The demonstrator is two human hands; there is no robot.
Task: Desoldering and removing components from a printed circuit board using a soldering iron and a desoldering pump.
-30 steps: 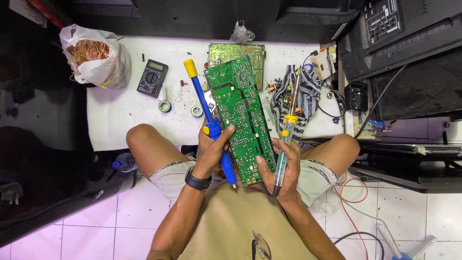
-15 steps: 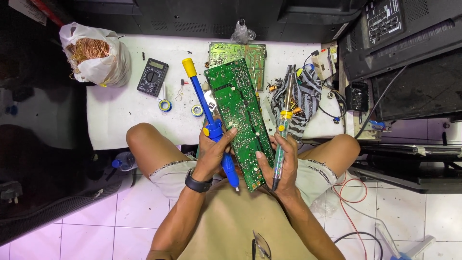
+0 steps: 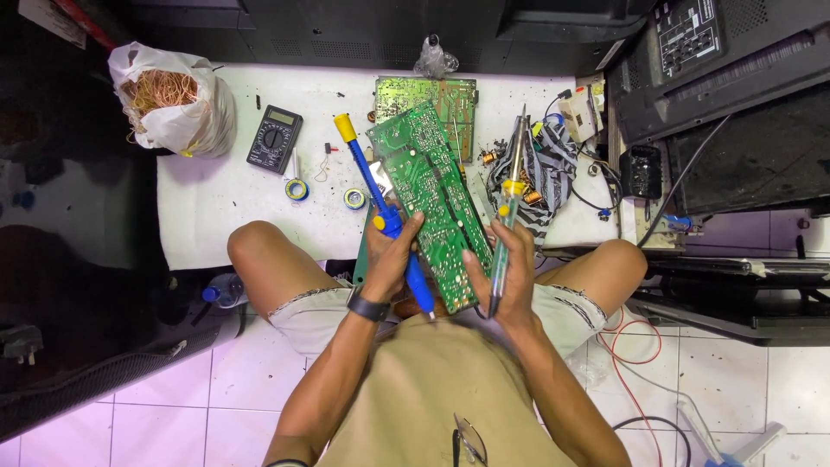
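A white bag [image 3: 173, 108] of copper wire sits at the far left corner of the white mat [image 3: 242, 216] on a tiled floor. The green board [image 3: 432, 203] tilts over the lap, long axis running away from the person. Left hand [image 3: 393, 251] grips board and blue pump [image 3: 380, 207]; right hand [image 3: 510, 268] is clamped on the board edge and the iron [image 3: 508, 207].

The green circuit board [image 3: 430, 199] has a matt lacquered face speckled with tiny dull metal solder points. The blue desoldering pump [image 3: 380, 203] is smooth glossy plastic with a yellow plastic cap. The soldering iron [image 3: 507, 216] has a translucent, shiny plastic handle and a dull metal shaft. The table [image 3: 233, 207] is covered in a white, matt, slightly stained sheet. The bag [image 3: 177, 108] is thin crinkled white plastic holding coppery wire. The multimeter [image 3: 274, 138] is matt dark plastic. The floor tiles [image 3: 173, 424] are glossy.
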